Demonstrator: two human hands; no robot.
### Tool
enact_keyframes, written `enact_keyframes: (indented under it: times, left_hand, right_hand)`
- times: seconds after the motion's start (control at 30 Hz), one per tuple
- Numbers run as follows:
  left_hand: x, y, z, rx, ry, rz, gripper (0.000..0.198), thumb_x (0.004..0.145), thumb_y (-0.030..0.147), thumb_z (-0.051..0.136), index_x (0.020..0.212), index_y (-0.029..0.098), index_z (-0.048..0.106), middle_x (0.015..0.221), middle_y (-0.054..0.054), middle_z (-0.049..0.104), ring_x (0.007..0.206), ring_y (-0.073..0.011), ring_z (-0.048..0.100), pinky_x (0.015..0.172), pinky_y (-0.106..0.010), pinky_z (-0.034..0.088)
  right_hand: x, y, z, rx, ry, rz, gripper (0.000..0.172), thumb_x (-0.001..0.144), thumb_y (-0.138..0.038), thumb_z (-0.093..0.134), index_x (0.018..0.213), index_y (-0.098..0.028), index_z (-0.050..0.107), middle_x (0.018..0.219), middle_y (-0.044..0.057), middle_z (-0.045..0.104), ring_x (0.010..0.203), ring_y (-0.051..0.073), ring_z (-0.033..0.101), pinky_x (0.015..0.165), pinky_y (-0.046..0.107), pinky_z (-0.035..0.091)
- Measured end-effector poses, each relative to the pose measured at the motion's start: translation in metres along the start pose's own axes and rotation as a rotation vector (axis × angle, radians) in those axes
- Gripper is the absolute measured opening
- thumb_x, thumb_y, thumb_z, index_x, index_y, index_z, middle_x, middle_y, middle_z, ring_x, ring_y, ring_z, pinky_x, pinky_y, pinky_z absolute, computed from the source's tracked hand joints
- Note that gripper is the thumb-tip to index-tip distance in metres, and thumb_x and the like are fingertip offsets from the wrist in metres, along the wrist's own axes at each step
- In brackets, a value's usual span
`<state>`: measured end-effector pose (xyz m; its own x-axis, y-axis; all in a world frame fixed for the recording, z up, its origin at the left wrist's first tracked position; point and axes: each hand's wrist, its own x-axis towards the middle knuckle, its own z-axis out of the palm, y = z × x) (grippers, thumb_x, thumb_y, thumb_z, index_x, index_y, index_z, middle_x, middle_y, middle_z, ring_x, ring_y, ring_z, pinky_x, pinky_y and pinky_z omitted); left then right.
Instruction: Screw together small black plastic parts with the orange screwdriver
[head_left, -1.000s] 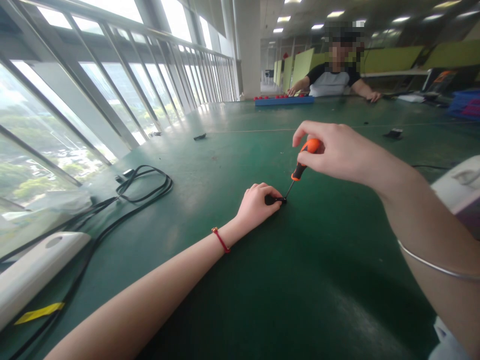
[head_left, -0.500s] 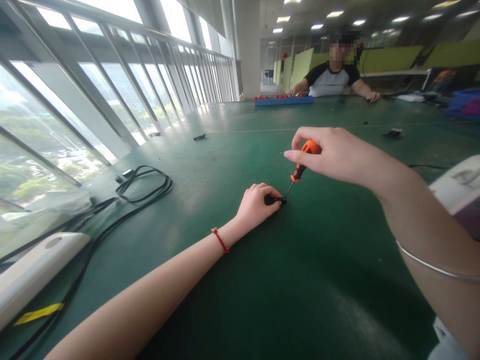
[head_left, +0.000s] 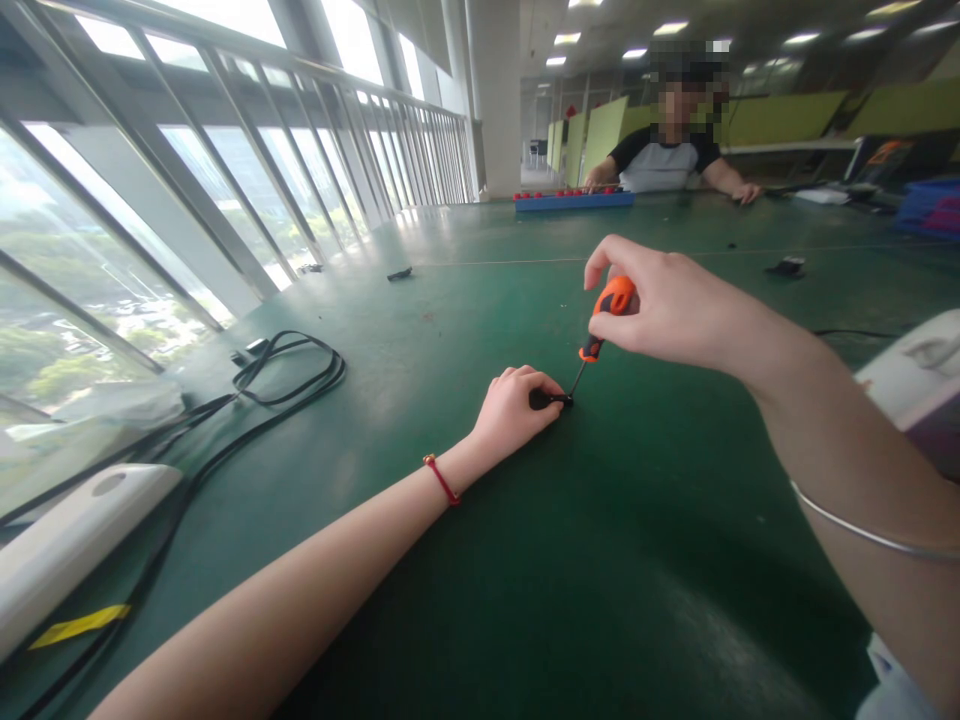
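Note:
My left hand (head_left: 512,408) rests on the green table (head_left: 465,560), fingers closed on a small black part (head_left: 546,399) pinned against the surface. My right hand (head_left: 667,303) is wrapped round the orange handle of a small screwdriver (head_left: 604,315). The screwdriver stands tilted, with its thin tip touching the black part. A red string bracelet circles my left wrist and a thin silver bangle my right forearm.
Black cables (head_left: 285,375) loop at the left beside a white power strip (head_left: 71,540) and a window railing. A person (head_left: 667,150) sits at the far end behind a blue tray (head_left: 574,200). Small black pieces (head_left: 786,266) lie mid-table. A white device (head_left: 915,365) is at the right.
My right-hand fingers have shifted round the screwdriver handle, turning it; the index finger is raised again. My left hand and the black part have stayed put.

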<state>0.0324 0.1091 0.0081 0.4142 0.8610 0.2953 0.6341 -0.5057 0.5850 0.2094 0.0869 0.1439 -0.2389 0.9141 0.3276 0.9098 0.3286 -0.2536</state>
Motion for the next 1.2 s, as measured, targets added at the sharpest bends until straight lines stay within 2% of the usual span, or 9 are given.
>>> enact_keyframes:
  times: [0.2,0.33,0.5,0.57,0.63,0.8,0.93,1.1,1.2]
  left_hand:
    - [0.0001,-0.0002,0.0009,-0.001,0.010,0.000,0.014,0.079,0.026,0.063,0.088,0.023,0.073,0.095,-0.001,0.069,0.094,-0.0209,0.057,0.091,-0.036,0.045]
    - [0.0001,-0.0004,0.0011,-0.003,0.010,0.001,0.014,0.080,0.027,0.062,0.088,0.023,0.073,0.094,-0.002,0.069,0.094,-0.0210,0.057,0.090,-0.036,0.045]
    - [0.0007,-0.0006,0.0013,-0.009,0.020,0.000,0.014,0.080,0.027,0.062,0.087,0.023,0.073,0.094,-0.001,0.069,0.094,-0.0208,0.057,0.090,-0.036,0.045]
    - [0.0010,-0.0002,0.0013,-0.012,0.018,-0.002,0.014,0.080,0.026,0.062,0.087,0.022,0.073,0.094,-0.001,0.069,0.094,-0.0208,0.057,0.089,-0.035,0.045]
    - [0.0011,0.0003,0.0012,-0.016,0.016,-0.002,0.013,0.081,0.027,0.062,0.087,0.022,0.073,0.094,-0.001,0.069,0.093,-0.0208,0.057,0.089,-0.035,0.045]
    - [0.0004,0.0006,0.0013,-0.022,0.014,-0.006,0.015,0.083,0.033,0.062,0.087,0.023,0.072,0.094,-0.001,0.070,0.094,-0.0210,0.057,0.090,-0.035,0.045]
    - [0.0007,0.0000,0.0016,-0.016,0.011,-0.001,0.015,0.083,0.032,0.062,0.087,0.023,0.073,0.093,-0.001,0.069,0.094,-0.0210,0.057,0.089,-0.035,0.045]
    - [0.0007,-0.0002,0.0021,-0.014,0.015,0.007,0.014,0.084,0.031,0.062,0.086,0.023,0.073,0.093,-0.001,0.069,0.093,-0.0207,0.057,0.090,-0.035,0.045]
    - [0.0004,0.0002,0.0017,-0.013,0.013,0.002,0.014,0.084,0.031,0.062,0.087,0.023,0.073,0.093,-0.001,0.069,0.093,-0.0207,0.057,0.090,-0.035,0.045]
  right_hand:
    - [-0.0001,0.0008,0.0005,0.003,0.006,-0.017,0.030,0.087,-0.046,0.045,0.077,-0.022,0.061,0.061,0.000,0.054,0.054,0.014,0.046,0.054,0.029,0.030]
    - [0.0000,-0.0010,0.0011,0.006,0.038,-0.006,0.023,0.079,-0.042,0.057,0.092,-0.025,0.062,0.067,-0.001,0.058,0.057,0.015,0.048,0.055,0.028,0.031]
    - [0.0000,-0.0014,0.0015,0.016,-0.007,0.012,0.028,0.085,-0.046,0.048,0.080,-0.024,0.064,0.063,0.000,0.057,0.058,0.015,0.050,0.056,0.029,0.031]
    - [0.0000,-0.0010,0.0015,0.012,0.011,0.010,0.019,0.079,-0.040,0.056,0.088,-0.025,0.064,0.066,-0.001,0.059,0.058,0.015,0.050,0.055,0.028,0.031]
    - [0.0001,-0.0007,0.0015,0.001,0.010,0.014,0.025,0.074,-0.039,0.062,0.095,-0.026,0.063,0.069,-0.002,0.060,0.058,0.015,0.050,0.055,0.028,0.031]
    - [0.0006,0.0000,0.0011,-0.001,-0.009,0.012,0.028,0.085,-0.048,0.048,0.082,-0.024,0.063,0.062,0.000,0.056,0.054,0.014,0.047,0.055,0.029,0.029]
    - [0.0011,0.0015,0.0016,-0.011,0.022,-0.003,0.020,0.079,-0.038,0.056,0.093,-0.025,0.061,0.067,-0.001,0.058,0.055,0.014,0.047,0.055,0.028,0.029]
    - [0.0005,0.0019,0.0000,-0.012,-0.007,-0.007,0.025,0.084,-0.045,0.051,0.079,-0.023,0.062,0.062,0.000,0.056,0.055,0.015,0.047,0.055,0.029,0.030]
    - [-0.0001,0.0015,-0.0007,0.012,-0.012,-0.016,0.019,0.079,-0.039,0.056,0.092,-0.025,0.063,0.067,-0.001,0.059,0.058,0.015,0.049,0.056,0.028,0.030]
